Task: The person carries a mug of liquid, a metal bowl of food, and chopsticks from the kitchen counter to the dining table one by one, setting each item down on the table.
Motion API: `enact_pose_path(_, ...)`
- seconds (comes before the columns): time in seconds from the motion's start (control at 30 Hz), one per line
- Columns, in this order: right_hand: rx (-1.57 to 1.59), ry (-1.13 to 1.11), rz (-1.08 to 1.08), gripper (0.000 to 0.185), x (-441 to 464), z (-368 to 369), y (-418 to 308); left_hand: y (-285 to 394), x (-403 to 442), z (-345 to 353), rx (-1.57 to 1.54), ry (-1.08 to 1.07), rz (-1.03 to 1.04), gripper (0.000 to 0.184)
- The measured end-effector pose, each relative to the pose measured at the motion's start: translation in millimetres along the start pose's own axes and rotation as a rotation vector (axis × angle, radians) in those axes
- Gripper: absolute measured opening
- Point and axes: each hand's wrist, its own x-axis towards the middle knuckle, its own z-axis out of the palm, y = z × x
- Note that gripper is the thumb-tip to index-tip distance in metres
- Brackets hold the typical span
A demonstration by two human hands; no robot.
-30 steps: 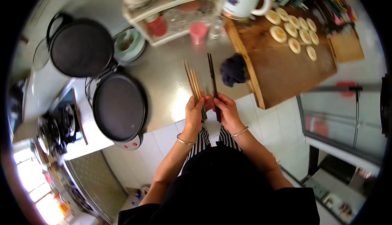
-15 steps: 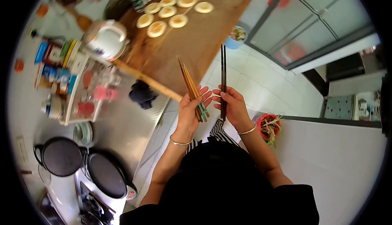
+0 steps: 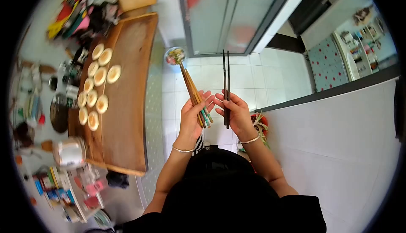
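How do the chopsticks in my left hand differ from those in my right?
The left chopsticks are brown, some partly green; the right chopsticks are dark. The left ones form a bigger bunch; the right ones are just two. The left ones slant; the right ones point nearly straight up the picture. Both are slim.

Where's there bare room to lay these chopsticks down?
The wooden board has a long bare strip between the round flatbreads and its edge nearest the left hand. It's crowded on the board's far side, where the flatbreads sit close together, and past its ends: bags at one, dark cloth at the other.
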Motion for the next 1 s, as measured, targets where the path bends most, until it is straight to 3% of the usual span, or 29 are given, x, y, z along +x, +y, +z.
enact_pose_path(0.33, 0.159, 0.261, -0.258, 0.038, 127.1, -48.2, -133.2, -21.4, 206.6, 124.1, 0.132, -0.268, -0.313, 0.040)
enact_pose_path(0.57, 0.303, 0.537, -0.439, 0.038, 161.1, -116.6, -202.4, -83.3, 310.5, 223.9, 0.258, -0.463, -0.546, 0.040)
enact_pose_path(1.0, 0.416, 0.486, -0.583, 0.039, 272.1, -268.0, -389.6, -202.5, 465.3, 407.5, 0.395, -0.561, -0.538, 0.046)
